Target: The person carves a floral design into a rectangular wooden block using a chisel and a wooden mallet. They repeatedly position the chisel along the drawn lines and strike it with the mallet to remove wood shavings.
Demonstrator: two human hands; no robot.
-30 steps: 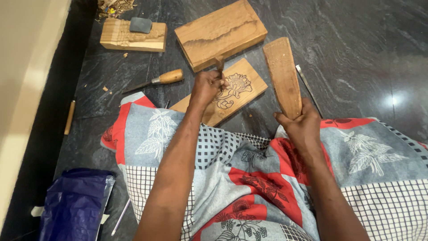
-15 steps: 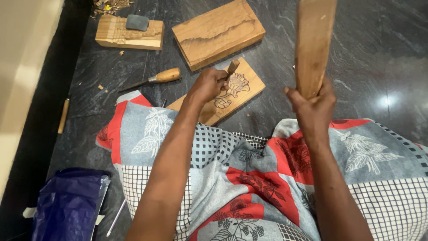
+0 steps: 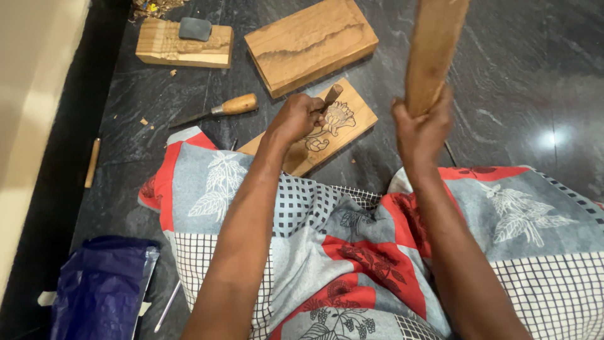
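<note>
1. The left hand (image 3: 299, 118), at the centre of the frame, is closed around a chisel (image 3: 329, 96) whose dark wooden handle sticks out above the knuckles; the blade end is hidden under the fingers.
2. The chisel stands on a carved wooden panel (image 3: 340, 126), which lies tilted on the dark stone floor (image 3: 516, 75) just above the person's knee and bears a flower relief.
3. The right hand (image 3: 420, 129), right of centre, is clenched around the lower end of a long flat wooden mallet (image 3: 435, 50), raised upright towards the top edge and slightly blurred.
4. A patterned red, grey and white cloth (image 3: 352, 252) covers the lap across the lower frame.
5. A second chisel with a light wooden handle (image 3: 233, 106) lies on the floor left of the panel.
6. A large plain wooden block (image 3: 311, 44) lies above the panel, and a smaller block (image 3: 182, 50) with a grey stone (image 3: 195, 28) on it lies at upper left.
7. A blue plastic bag (image 3: 100, 289) lies at lower left.
</note>
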